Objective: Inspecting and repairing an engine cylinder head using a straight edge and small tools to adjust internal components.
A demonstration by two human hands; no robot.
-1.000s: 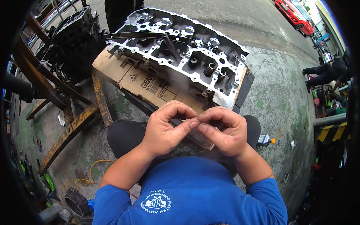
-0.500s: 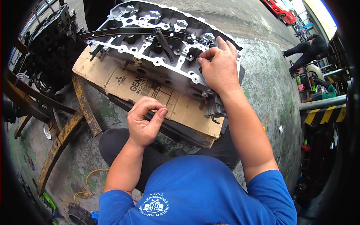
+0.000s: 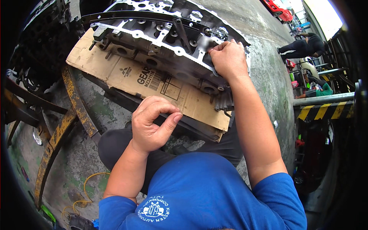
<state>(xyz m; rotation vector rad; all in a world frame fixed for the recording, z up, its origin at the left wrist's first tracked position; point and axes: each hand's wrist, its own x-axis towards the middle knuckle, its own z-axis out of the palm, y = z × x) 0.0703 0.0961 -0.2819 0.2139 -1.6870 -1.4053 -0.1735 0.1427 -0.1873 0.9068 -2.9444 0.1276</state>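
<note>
A metal engine cylinder head [image 3: 179,51] lies on a flattened cardboard box [image 3: 115,74] in front of me. Across its top runs a long black bar [image 3: 134,15], with a slanting black lever [image 3: 183,35] joined to it. My right hand [image 3: 230,59] is at the head's right end, thumb and index finger bent together over an opening; whatever lies between their tips is hidden. Closer to my body, my left hand [image 3: 154,124] hovers above the cardboard's near edge, fingers curled and thumb close to the index fingertip. Anything pinched there is too small to make out.
A yellow, rust-worn metal stand [image 3: 57,143] and a dark engine block [image 3: 36,50] are on the left. A yellow hose [image 3: 86,184] lies on the floor. At right are a striped barrier [image 3: 324,112], a person in dark clothes [image 3: 304,46] and a red car [image 3: 280,11].
The view has shifted, so the cylinder head sits higher in the picture. My right hand's outer fingers, earlier stretched out, are now more bent. The left hand keeps its curled pose.
</note>
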